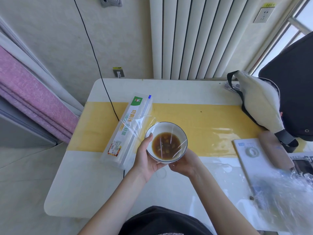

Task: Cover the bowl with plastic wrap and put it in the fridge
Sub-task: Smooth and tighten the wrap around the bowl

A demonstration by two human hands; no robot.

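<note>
Bowl [166,142], one, film-covered, cupped by two hands: left hand [147,157], right hand [185,162].

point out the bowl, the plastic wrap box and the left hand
bowl [177,131]: head view, on the inner white wall.
plastic wrap box [128,126]: head view, on the printed lid.
left hand [146,158]: head view, on the back of the hand.

Bag [260,106] cut by right edge; crumpled plastic [288,197] blurred.

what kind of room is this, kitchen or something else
Probably a lived-in room at home, not a proper kitchen: a folding table stands against a wall radiator beside a window, with a curtain at the left. No stove or sink shows.
</note>
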